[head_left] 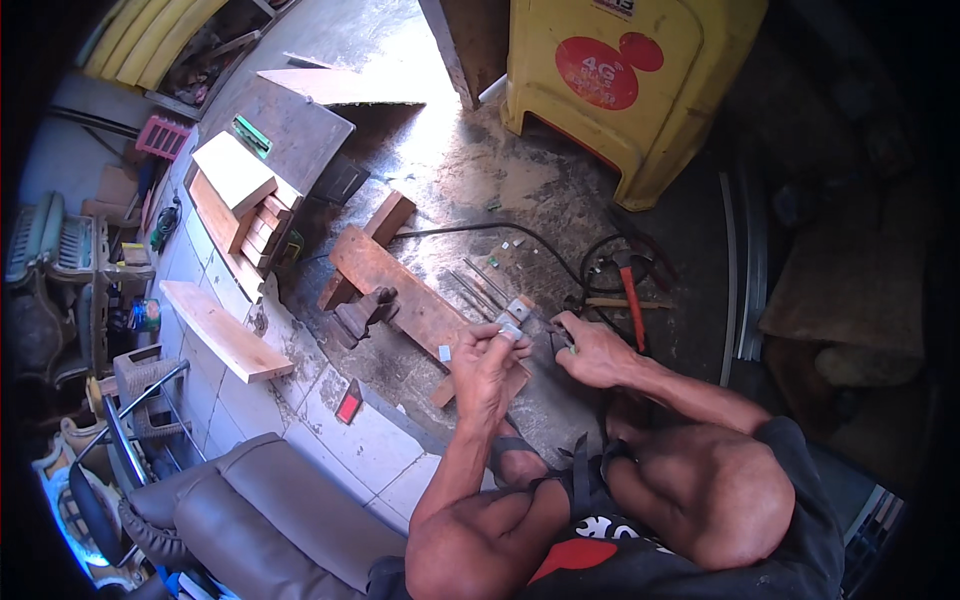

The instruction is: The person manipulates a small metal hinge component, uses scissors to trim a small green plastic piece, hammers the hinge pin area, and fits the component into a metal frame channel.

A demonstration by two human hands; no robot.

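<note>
With the clock read from between the hands, twelve being straight ahead of the person, a small metal piece (511, 332) is being held at about ten, at the fingertips of the left hand (483, 365). The thumb and fingers of that hand are being kept closed on it, apparently so that it is being steadied within reach of the other hand. A second metal piece (519, 308) is showing just beyond it; whether the two are being joined cannot be told.

At three o'clock, the right hand (598, 352) is being held with its fingers curled inward. Something thin and dark is showing by the fingertips, but whether it is being gripped cannot be told.

Toward eleven, thin metal rods (483, 292) are lying side by side, perhaps to be easily picked up. At ten, a wooden plank (410, 300) is being raised off the floor by a crosspiece (391, 216), probably to serve as a low work surface; a dark metal block (360, 318) is standing at its near edge. Toward two, a hammer (633, 305) with a red handle is lying near the right hand, presumably for easy reach.
</note>
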